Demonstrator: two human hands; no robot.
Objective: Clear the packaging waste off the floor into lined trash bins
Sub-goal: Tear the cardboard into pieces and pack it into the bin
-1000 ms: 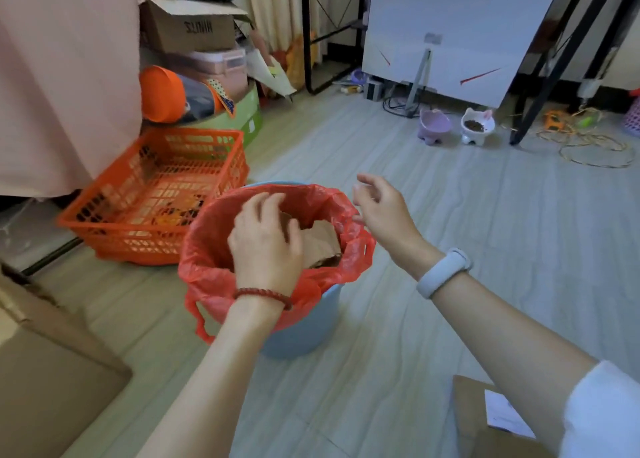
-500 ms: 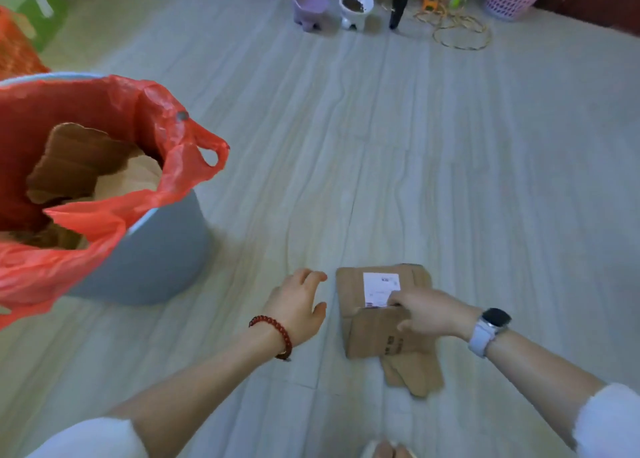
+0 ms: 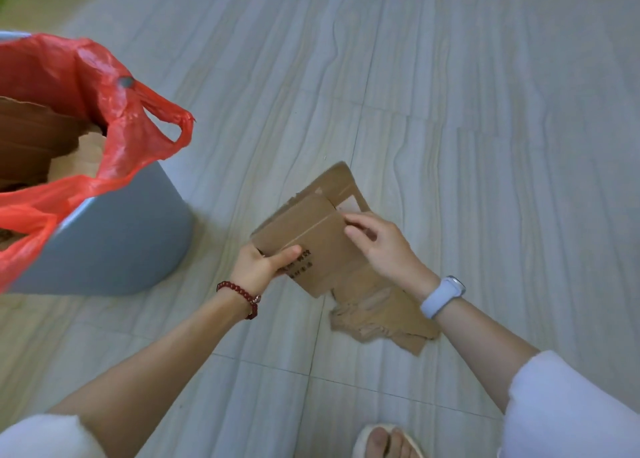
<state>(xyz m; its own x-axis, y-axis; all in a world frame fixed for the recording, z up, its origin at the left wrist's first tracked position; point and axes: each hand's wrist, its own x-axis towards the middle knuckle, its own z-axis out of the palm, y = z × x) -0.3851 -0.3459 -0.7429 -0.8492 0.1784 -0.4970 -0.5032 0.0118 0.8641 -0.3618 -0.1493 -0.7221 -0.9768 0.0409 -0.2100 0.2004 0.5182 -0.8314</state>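
Cardboard piece: a flattened brown cardboard piece [image 3: 311,239] with dark print near its lower left edge, held between both hands just above the floor, one end tilted up.
Handling, as a judgement: it looks light and fairly stiff across the flat panels but ready to bend along its creases; dry and not slippery, nothing fragile about it.
Where to hold: the outer edges of the folded panel seem best, thumb on top and fingers beneath, so that the flaps stay together.
Left hand: the left hand [image 3: 258,267] grips the near left edge, thumb laid over the printed face, fingers tucked under.
Right hand: the right hand [image 3: 379,246] pinches the right edge of the upper panel, fingers curled over it.
Torn scrap: a ragged torn scrap [image 3: 381,319] with exposed corrugation lies on the floor under and behind the right wrist; it looks softer and may shed bits when lifted.
Bin: a grey bin [image 3: 114,242] lined with a red bag [image 3: 114,118] stands to the left of the left hand, near it, cardboard already inside.
Risk, as a judgement: the bag's loose rim could fold inward when the piece goes in.
Floor: pale tiled floor [image 3: 485,145] all round; a slippered foot [image 3: 384,442] behind the hands.
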